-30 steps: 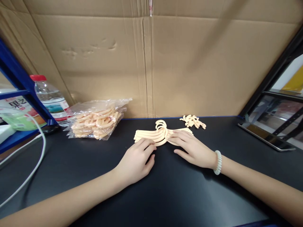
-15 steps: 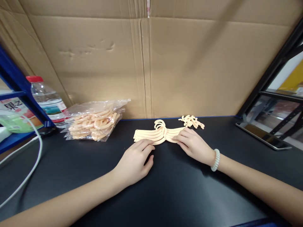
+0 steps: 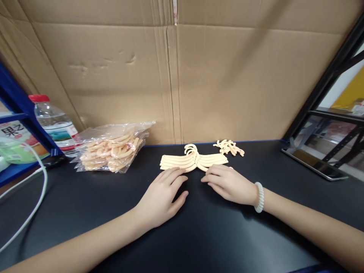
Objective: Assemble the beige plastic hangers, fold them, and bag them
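Note:
Several cream-coloured toy-sized clothes hangers (image 3: 178, 162) lie flat on the black table (image 3: 199, 235), overlapping in a row with their hooks pointing away from me. My left hand (image 3: 163, 195) lies palm down, its fingertips at the left arm of the nearest hanger and its thumb apart. On the other side my right hand (image 3: 231, 184), with a pale coiled band on the wrist, has its loosely bent fingers in front of the hangers and covers part of the nearest one's right arm. I see nothing gripped in either hand.
A clear plastic bag (image 3: 112, 151) of similar cream pieces sits at the left, beside a red-capped water bottle (image 3: 55, 125). Small cream pieces (image 3: 229, 147) are heaped behind the hangers. A phone-like device (image 3: 314, 165) lies at the right, a white cable (image 3: 38, 203) at the left. Cardboard (image 3: 227, 76) stands behind.
My right hand has moved slightly towards me and left, its fingers coming away from the hangers' right arms. My left thumb has spread a little. The hangers keep their arrangement.

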A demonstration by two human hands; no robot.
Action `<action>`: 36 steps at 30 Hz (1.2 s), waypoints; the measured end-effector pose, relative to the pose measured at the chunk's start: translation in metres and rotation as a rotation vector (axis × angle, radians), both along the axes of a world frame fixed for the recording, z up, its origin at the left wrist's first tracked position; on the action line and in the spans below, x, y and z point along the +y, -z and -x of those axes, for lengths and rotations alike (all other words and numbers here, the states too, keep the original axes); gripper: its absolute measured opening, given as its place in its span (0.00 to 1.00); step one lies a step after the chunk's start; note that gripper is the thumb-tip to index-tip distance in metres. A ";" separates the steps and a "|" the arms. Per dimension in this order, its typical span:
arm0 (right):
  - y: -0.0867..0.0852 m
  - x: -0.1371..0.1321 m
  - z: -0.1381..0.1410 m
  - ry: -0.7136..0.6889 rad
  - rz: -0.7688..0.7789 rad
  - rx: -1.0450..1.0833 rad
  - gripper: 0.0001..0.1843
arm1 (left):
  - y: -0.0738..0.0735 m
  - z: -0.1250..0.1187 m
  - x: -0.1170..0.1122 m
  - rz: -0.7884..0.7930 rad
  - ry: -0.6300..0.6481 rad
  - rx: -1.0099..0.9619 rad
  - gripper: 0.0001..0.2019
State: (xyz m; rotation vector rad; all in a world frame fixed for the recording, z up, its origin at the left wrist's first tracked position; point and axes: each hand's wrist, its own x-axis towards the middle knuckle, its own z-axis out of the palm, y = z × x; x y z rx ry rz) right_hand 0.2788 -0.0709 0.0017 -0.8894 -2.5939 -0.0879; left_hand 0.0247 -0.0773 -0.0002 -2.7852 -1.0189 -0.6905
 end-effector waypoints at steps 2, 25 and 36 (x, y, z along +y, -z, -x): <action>0.000 -0.004 0.002 -0.058 0.009 -0.053 0.15 | -0.001 0.000 -0.001 0.017 0.070 -0.001 0.13; -0.004 -0.052 0.043 -0.295 0.548 0.276 0.07 | -0.009 -0.025 -0.035 0.084 0.362 0.044 0.09; 0.001 -0.047 0.040 -0.292 0.355 0.117 0.10 | -0.006 -0.025 -0.033 0.107 0.344 -0.023 0.12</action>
